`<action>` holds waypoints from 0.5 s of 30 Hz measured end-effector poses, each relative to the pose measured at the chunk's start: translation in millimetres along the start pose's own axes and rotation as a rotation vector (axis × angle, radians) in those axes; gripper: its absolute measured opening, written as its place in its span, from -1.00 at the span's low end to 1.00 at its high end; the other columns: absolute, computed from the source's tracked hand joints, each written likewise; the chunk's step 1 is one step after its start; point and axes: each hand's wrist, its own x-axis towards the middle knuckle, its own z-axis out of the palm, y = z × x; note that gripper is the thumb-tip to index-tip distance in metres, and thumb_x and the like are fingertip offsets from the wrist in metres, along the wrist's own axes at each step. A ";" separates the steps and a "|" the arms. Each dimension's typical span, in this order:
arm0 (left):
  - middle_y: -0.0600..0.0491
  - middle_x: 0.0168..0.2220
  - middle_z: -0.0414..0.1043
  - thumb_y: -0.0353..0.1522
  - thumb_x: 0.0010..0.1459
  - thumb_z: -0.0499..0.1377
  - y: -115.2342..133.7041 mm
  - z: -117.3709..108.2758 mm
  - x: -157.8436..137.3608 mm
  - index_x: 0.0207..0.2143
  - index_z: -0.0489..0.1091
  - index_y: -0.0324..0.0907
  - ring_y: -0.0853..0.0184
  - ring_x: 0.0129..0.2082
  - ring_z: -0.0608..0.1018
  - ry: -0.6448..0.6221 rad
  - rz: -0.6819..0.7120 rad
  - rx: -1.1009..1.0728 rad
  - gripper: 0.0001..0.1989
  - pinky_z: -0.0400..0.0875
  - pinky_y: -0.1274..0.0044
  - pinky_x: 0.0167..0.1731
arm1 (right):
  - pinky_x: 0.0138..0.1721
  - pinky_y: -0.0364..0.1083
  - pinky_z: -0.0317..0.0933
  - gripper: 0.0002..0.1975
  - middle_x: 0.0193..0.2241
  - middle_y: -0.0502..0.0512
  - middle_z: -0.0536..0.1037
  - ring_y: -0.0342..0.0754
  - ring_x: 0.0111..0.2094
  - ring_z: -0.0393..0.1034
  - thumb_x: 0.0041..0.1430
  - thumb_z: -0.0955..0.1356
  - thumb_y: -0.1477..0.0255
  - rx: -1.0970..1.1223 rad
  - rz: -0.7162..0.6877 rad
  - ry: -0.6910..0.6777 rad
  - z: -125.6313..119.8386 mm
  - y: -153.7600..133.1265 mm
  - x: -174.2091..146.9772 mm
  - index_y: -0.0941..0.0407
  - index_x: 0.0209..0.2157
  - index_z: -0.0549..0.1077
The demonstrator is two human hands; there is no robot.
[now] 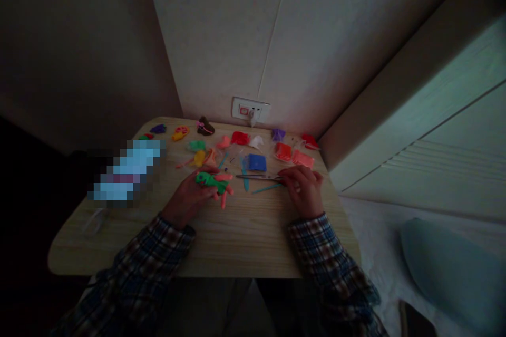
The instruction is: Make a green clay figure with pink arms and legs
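The green-and-pink clay figure (215, 183) sits in the left hand (184, 197), against the fingers and raised off the wooden table (245, 242) — its green body lies along the hand, and its pink limbs stick out beyond the fingertips toward the right hand (304, 189). The left hand is half curled, the thumb on the near side of the figure and fingers behind it, closed lightly around the body.

The right hand is pinched narrow on one end of a slim metal tool (256, 176); whether it is scissors or tweezers is too dim to tell. Its tip points left toward the figure's pink parts, near them but apart, and its shaft passes above a flat light-blue modelling tool (245, 184). A thin blue stick (266, 188) lies on the table just below that shaft, close to the right fingers.

Beyond the hands, a blue clay packet (257, 162) lies between them, with an orange-red packet (283, 152) and a salmon-pink packet (303, 159) to its right — the salmon one just behind the right hand. Yellow clay (199, 157) lies just behind the left hand.
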 end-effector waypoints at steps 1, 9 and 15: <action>-0.01 -0.25 0.57 -0.42 -0.06 0.33 2.3 -1.6 3.0 -0.22 0.42 -0.12 0.27 -0.44 0.59 -0.003 0.017 0.004 -0.71 0.44 0.52 -0.59 | -0.07 0.07 -0.03 -0.81 -0.27 0.07 0.57 0.07 -0.16 0.40 0.25 0.26 0.48 -0.060 -0.003 -0.032 -3.6 10.6 0.2 0.04 -0.28 0.51; -0.05 -0.26 0.58 -0.31 0.05 0.25 35.1 1.6 44.6 -0.29 0.44 -0.12 0.31 -0.56 0.53 -0.101 0.156 0.169 -0.86 0.25 0.57 -0.74 | -0.08 0.06 0.13 -0.83 -0.16 0.10 0.59 0.09 -0.09 0.43 0.21 0.34 0.49 -0.185 -0.102 -0.356 -7.4 38.9 13.2 0.05 -0.17 0.49; 0.05 -0.52 0.52 -0.29 0.04 0.27 54.7 11.7 66.7 -0.38 0.43 -0.23 0.42 -0.66 0.45 -0.157 0.138 0.141 -0.82 0.39 0.56 -0.58 | -0.02 0.14 0.17 -0.82 -0.20 0.10 0.60 0.10 -0.13 0.47 0.14 0.41 0.47 -0.177 -0.148 -0.530 -11.6 32.3 25.6 0.08 -0.18 0.48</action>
